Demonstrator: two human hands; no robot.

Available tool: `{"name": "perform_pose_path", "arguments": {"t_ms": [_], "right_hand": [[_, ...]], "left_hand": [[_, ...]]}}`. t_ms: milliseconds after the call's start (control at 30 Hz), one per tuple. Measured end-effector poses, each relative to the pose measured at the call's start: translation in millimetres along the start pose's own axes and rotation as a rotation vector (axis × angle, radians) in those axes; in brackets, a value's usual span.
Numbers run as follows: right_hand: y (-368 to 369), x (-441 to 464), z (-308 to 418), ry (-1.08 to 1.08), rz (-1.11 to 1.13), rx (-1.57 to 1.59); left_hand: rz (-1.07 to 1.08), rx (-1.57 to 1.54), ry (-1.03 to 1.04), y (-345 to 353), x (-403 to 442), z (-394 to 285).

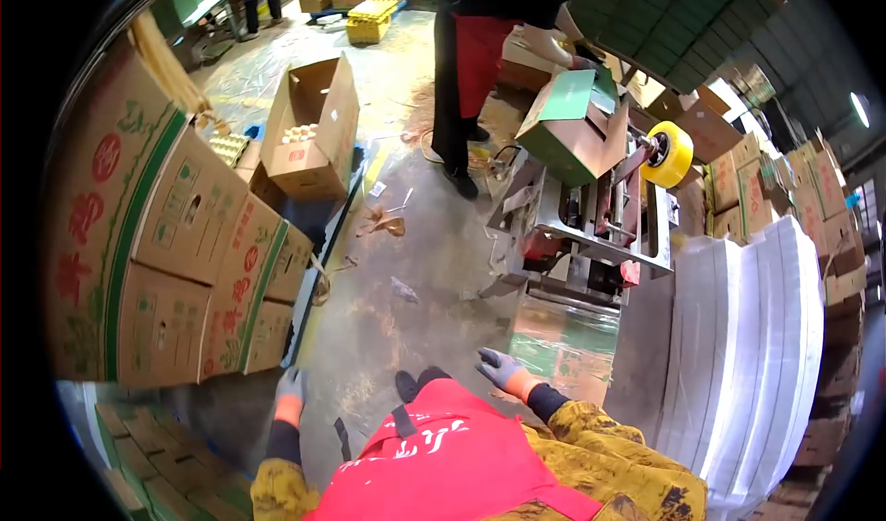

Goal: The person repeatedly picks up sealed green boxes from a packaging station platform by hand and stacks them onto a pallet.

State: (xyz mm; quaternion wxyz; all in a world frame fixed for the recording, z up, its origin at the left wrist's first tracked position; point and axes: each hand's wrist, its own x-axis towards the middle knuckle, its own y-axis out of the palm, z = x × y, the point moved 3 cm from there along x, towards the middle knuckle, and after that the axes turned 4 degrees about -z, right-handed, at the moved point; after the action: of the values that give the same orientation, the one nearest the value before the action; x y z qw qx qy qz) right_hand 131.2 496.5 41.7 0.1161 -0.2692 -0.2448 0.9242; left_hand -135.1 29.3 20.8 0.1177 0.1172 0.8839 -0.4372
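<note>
My left hand (291, 385), in a grey glove with an orange cuff, hangs low beside the stacked printed cartons (175, 216) and holds nothing that I can see; its fingers are too small to read. My right hand (501, 370), gloved the same way, is out over the floor with its fingers apart and empty. It is nearest to a film-wrapped green and brown box surface (565, 344) below the taping machine (591, 226). A green and brown carton (577, 133) sits tilted on that machine, with a co-worker's hands at its flaps.
The co-worker (475, 50) in a red apron stands beyond the machine. An open carton (314, 129) holding eggs is at the left. White foam sheets (738, 355) stand at the right. Scraps (383, 221) lie on the floor. Yellow trays (370, 24) are farther back.
</note>
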Motion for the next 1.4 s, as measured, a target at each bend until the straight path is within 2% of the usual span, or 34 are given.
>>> {"name": "perform_pose_path", "arguments": {"t_ms": [33,67,100,133,167,200,267,367,433,467,500,533,600,633,667,700,733,800,867,933,967,1067,1100,1167,1200,1233,1267,1333,1400], "right_hand": [[-11,-10,-5,0.074,0.004,-0.003],[-22,-18,-11,0.144,0.003,-0.006],[-31,-16,-12,0.182,-0.045,0.008],[-36,-15,-11,0.219,-0.092,0.030],[-37,0,-8,0.264,-0.159,0.077],[-31,13,-24,0.293,-0.202,0.168],[-37,33,-16,0.311,-0.282,0.173],[-14,90,-62,0.301,-0.353,0.114],[-22,140,-66,0.291,-0.278,0.156],[-8,138,-63,0.316,-0.223,0.197],[-15,141,-51,0.129,-0.174,0.009],[-32,147,-35,0.205,-0.255,0.045],[-66,155,18,0.356,-0.414,0.121],[-60,164,22,0.166,-0.558,-0.044],[-52,169,10,0.362,-0.512,0.038],[-50,172,20,0.563,-0.462,0.134],[-48,177,32,0.765,-0.405,0.241],[-34,184,48,0.845,-0.500,0.341],[-13,202,74,0.918,-0.591,0.434],[7,229,101,1.002,-0.669,0.534],[14,243,111,1.042,-0.696,0.574],[21,291,140,1.130,-0.789,0.676],[21,304,147,1.154,-0.821,0.700],[22,329,161,1.193,-0.875,0.749],[25,341,167,1.214,-0.895,0.774],[27,351,175,1.234,-0.912,0.797],[29,358,179,1.250,-0.930,0.820],[36,374,182,1.268,-0.975,0.862],[54,393,182,1.277,-1.027,0.907]], "left_hand": [[0.091,-0.005,0.115,17,21,-59],[0.120,0.038,0.129,49,47,-98],[0.130,-0.049,0.248,69,69,-150],[0.215,-0.188,0.258,106,103,-169],[0.345,-0.117,0.400,118,123,-267],[0.360,-0.108,0.456,139,136,-301],[0.379,-0.003,0.590,176,173,-352],[0.433,-0.013,0.670,212,243,-430],[0.416,0.023,0.707,235,294,-473],[0.374,0.149,0.821,241,312,-500],[0.340,0.189,0.905,252,323,-523],[0.290,0.215,0.997,265,336,-553],[0.382,0.317,1.018,278,347,-619],[0.331,0.282,1.115,299,363,-640],[0.283,0.240,1.218,322,376,-662],[0.416,0.190,1.157,336,382,-698],[0.400,0.096,1.265,363,397,-715],[0.529,0.258,1.342,424,416,-742],[0.582,0.167,1.335,469,434,-735],[0.940,0.386,1.258,496,451,-734],[1.031,0.344,1.235,506,456,-739],[1.083,0.399,1.389,519,434,-809],[1.155,0.437,1.285,504,409,-846],[1.088,0.383,1.362,549,408,-872],[1.056,0.361,1.391,570,414,-866],[1.093,0.231,1.466,590,429,-847],[1.181,0.283,1.495,595,441,-822],[1.443,0.659,1.530,567,482,-742],[1.705,1.201,1.478,518,528,-679]]}}
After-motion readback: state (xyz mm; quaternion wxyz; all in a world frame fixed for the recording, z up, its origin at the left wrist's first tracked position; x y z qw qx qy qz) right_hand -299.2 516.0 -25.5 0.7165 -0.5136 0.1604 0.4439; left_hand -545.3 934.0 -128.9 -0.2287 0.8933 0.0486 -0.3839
